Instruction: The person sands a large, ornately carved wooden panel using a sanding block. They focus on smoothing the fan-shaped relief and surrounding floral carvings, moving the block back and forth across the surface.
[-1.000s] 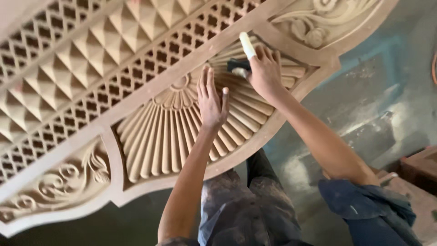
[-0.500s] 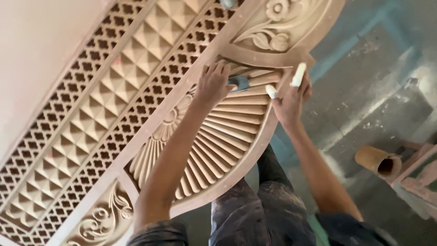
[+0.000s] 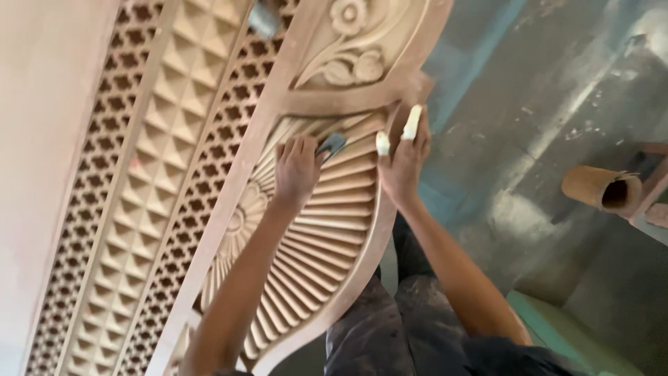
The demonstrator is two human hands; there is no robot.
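A large carved wooden panel (image 3: 209,139) has a fan-shaped fluted section (image 3: 313,237), floral carving (image 3: 348,42) and lattice bands. My left hand (image 3: 296,170) lies on the upper flutes, its fingertips pressing a small dark piece of sandpaper (image 3: 331,145) against the wood. My right hand (image 3: 402,157) rests on the panel's curved rim just right of the sandpaper. Its fingers are spread, and two of them are wrapped in white tape. It holds nothing that I can see.
A brown roll of paper (image 3: 602,189) lies on the grey concrete floor (image 3: 529,104) at the right, beside a wooden piece at the frame's edge. My legs in dusty dark trousers (image 3: 390,327) are below the panel.
The view has swung, so the panel now runs more upright. The sandpaper, by my right hand a second ago, is now under my left fingertips. Both hands sit near the top of the fan.
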